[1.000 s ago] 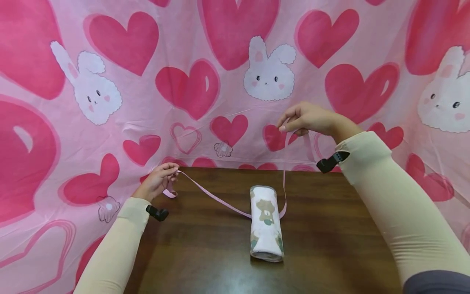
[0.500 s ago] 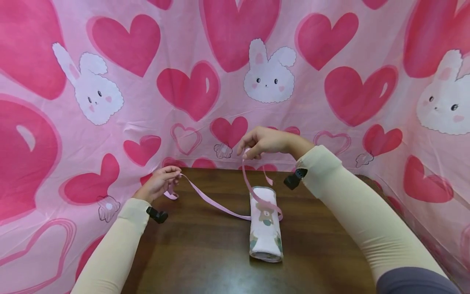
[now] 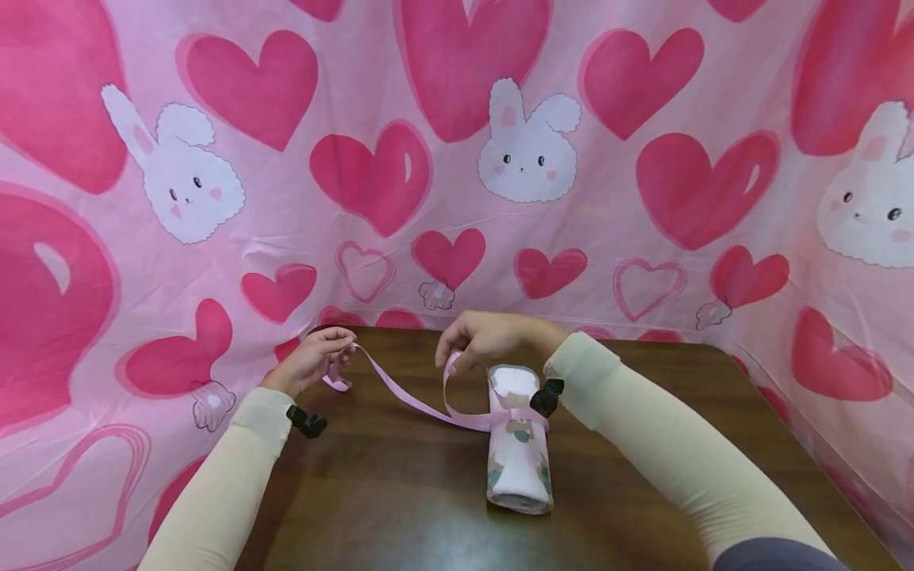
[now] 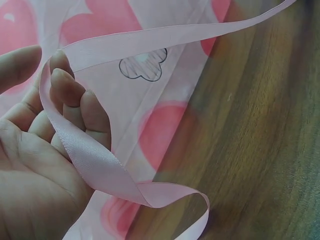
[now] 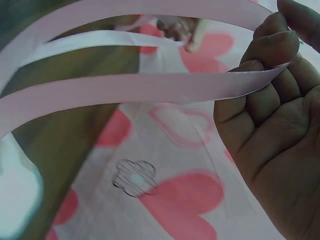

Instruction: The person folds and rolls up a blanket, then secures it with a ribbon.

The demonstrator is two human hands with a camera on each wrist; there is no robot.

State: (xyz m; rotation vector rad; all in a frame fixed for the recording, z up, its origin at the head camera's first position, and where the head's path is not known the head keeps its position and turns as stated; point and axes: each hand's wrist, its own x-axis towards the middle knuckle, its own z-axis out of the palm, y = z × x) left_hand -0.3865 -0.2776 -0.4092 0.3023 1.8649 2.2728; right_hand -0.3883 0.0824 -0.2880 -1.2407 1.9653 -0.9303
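Note:
A rolled white towel [image 3: 520, 472] with brown and green bear prints lies lengthwise on the table in the head view. Pink satin ribbon [image 3: 403, 399] passes around it and crosses over its upper half. Left of the roll, my left hand [image 3: 312, 361] pinches one length between thumb and fingertips; in the left wrist view its loose tail [image 4: 110, 172] twists down past the palm. Beyond the roll's far end and a little left, my right hand [image 3: 489, 339] pinches the other length above the table. The right wrist view shows that ribbon [image 5: 150, 89] running into the curled fingers.
The dark wooden table [image 3: 385, 500] extends under everything. A pink cloth [image 3: 457, 206] printed with hearts and rabbits hangs behind and along both sides. Black wrist cameras [image 3: 307, 421] sit on both cuffs.
My right hand has swept left and down, drawing its ribbon length from the towel's right side across the top. My left hand has stayed almost still, pinching its length.

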